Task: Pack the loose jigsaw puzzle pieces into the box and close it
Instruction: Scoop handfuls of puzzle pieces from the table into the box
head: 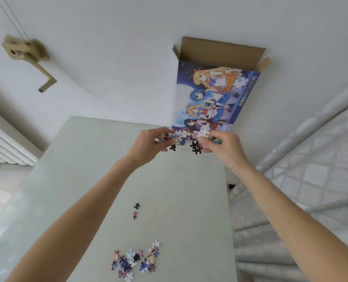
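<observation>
box (213, 94) base hidden behind hands; its print blurred

Both bare arms reach far out in front. The left hand (148, 144) and the right hand (222, 146) are close together, fingers curled, each one pinching something small. The wrists are a little bent.

White walls, a pale green table (91, 180), a white radiator (6, 143) left.

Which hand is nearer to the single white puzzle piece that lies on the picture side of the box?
The right hand. It is below the white piece, nearly under it. The left hand is at the same height but farther left. Both hold puzzle pieces at the box's lower edge.
</observation>
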{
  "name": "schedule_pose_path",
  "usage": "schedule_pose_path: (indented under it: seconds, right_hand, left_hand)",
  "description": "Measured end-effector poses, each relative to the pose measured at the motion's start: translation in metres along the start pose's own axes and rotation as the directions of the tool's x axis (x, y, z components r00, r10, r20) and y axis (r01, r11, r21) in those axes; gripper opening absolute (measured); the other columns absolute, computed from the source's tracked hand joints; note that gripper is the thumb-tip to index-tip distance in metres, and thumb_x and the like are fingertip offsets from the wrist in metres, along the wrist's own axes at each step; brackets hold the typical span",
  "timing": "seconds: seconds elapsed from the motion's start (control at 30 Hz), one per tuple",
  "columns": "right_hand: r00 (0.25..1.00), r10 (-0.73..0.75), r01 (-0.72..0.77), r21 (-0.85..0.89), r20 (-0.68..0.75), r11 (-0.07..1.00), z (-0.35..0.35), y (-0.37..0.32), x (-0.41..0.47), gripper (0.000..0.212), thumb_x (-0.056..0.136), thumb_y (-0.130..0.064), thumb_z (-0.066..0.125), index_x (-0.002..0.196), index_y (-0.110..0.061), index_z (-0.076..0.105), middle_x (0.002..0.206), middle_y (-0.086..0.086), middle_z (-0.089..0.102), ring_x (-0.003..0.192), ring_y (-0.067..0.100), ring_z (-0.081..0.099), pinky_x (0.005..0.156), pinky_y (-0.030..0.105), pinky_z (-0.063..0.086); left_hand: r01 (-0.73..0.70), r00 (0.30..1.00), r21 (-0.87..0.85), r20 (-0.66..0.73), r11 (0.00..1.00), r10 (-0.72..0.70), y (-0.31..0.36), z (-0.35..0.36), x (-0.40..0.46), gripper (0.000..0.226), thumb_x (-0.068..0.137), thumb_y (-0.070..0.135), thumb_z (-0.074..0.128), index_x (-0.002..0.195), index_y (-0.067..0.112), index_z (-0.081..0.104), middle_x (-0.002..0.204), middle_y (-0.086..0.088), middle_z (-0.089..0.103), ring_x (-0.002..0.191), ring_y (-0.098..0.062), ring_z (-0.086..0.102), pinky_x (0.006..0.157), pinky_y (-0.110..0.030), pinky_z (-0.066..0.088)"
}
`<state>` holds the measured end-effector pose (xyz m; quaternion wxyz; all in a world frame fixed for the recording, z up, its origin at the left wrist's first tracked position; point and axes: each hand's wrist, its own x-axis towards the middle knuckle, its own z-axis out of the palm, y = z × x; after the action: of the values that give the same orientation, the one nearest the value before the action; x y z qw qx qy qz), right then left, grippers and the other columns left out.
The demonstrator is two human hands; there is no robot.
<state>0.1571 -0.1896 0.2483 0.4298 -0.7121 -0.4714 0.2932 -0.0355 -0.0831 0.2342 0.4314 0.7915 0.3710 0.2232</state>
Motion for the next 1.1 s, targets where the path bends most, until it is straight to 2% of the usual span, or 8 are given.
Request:
schedule_pose_path:
  seconds: [0.17,0.27,0.37,0.4,0.5,0.77,0.93,1.1]
  right_hand:
    - [0.947,-0.135,0.126,-0.048,-0.290,0.991,-0.052,-0.037,0.097,0.028,0.086,-0.028,0.065,0.102,-0.005,0.069,0.108,0.010,0.067,0.077,0.021,0.071,0.076,0.048,0.052]
    - [0.898,-0.210,0.173,-0.127,-0.386,0.977,-0.073,-0.047,0.152,0.031,0.087,-0.031,0.064,0.093,-0.001,0.069,0.097,0.016,0.068,0.083,0.031,0.067,0.077,0.045,0.047]
    - [0.839,-0.364,0.195,-0.401,-0.405,0.895,-0.087,-0.049,0.194,0.032,0.089,-0.030,0.060,0.096,0.000,0.070,0.086,0.011,0.068,0.078,0.021,0.058,0.062,0.012,0.038]
    - [0.830,-0.406,0.206,-0.466,-0.382,0.860,-0.088,-0.048,0.204,0.030,0.090,-0.028,0.060,0.097,-0.001,0.070,0.088,0.011,0.069,0.078,0.018,0.057,0.060,0.008,0.033]
    - [0.832,-0.495,0.254,-0.621,-0.250,0.741,-0.091,-0.040,0.229,0.026,0.091,-0.023,0.058,0.106,-0.005,0.069,0.103,0.012,0.070,0.092,0.023,0.063,0.074,0.019,0.037]
    - [0.899,-0.438,0.275,-0.754,-0.019,0.597,-0.092,-0.027,0.261,0.030,0.091,-0.021,0.058,0.119,-0.009,0.060,0.112,0.016,0.065,0.099,0.030,0.062,0.075,0.027,0.041]
    - [0.893,-0.449,0.324,-0.747,0.038,0.580,-0.097,-0.026,0.263,0.019,0.091,-0.023,0.059,0.102,-0.009,0.054,0.098,0.013,0.065,0.085,0.026,0.060,0.066,0.027,0.037]
    - [0.875,-0.443,0.406,-0.792,0.194,0.456,-0.102,-0.031,0.265,0.018,0.096,-0.018,0.047,0.102,-0.009,0.062,0.101,0.010,0.067,0.088,0.025,0.062,0.070,0.029,0.044]
  left_hand:
    - [-0.210,0.972,0.057,-0.097,0.976,0.215,0.058,-0.022,0.123,0.020,0.085,0.023,0.066,0.103,0.016,0.065,0.079,-0.001,0.064,0.054,0.002,0.061,0.060,-0.015,0.046]
    - [-0.274,0.946,0.168,-0.130,0.947,0.297,0.080,-0.029,0.186,0.027,0.086,0.025,0.064,0.109,0.010,0.065,0.081,-0.002,0.062,0.072,-0.017,0.059,0.064,-0.018,0.039]
    - [-0.308,0.927,0.277,-0.129,0.910,0.353,0.089,-0.029,0.237,0.028,0.088,0.022,0.062,0.114,0.012,0.064,0.096,-0.004,0.065,0.082,-0.018,0.057,0.068,-0.020,0.038]
    - [-0.312,0.920,0.329,-0.128,0.891,0.370,0.089,-0.028,0.249,0.025,0.088,0.021,0.061,0.111,0.010,0.064,0.098,-0.007,0.066,0.082,-0.021,0.057,0.067,-0.023,0.038]
    - [-0.327,0.903,0.505,-0.081,0.799,0.421,0.084,-0.022,0.279,0.023,0.090,0.017,0.058,0.110,0.008,0.063,0.101,-0.014,0.066,0.089,-0.031,0.059,0.076,-0.034,0.043]
    - [-0.431,0.845,0.760,0.150,0.487,0.513,0.080,-0.024,0.304,0.024,0.092,0.017,0.055,0.113,0.012,0.064,0.104,-0.011,0.068,0.092,-0.036,0.061,0.081,-0.043,0.048]
    - [-0.406,0.873,0.732,0.133,0.547,0.469,0.068,-0.025,0.301,0.024,0.088,0.021,0.060,0.111,0.019,0.065,0.107,-0.006,0.068,0.097,-0.032,0.061,0.081,-0.044,0.050]
    - [-0.394,0.873,0.685,0.070,0.612,0.483,0.065,-0.021,0.300,0.021,0.091,0.027,0.054,0.109,0.021,0.066,0.106,-0.003,0.068,0.095,-0.025,0.061,0.076,-0.035,0.050]
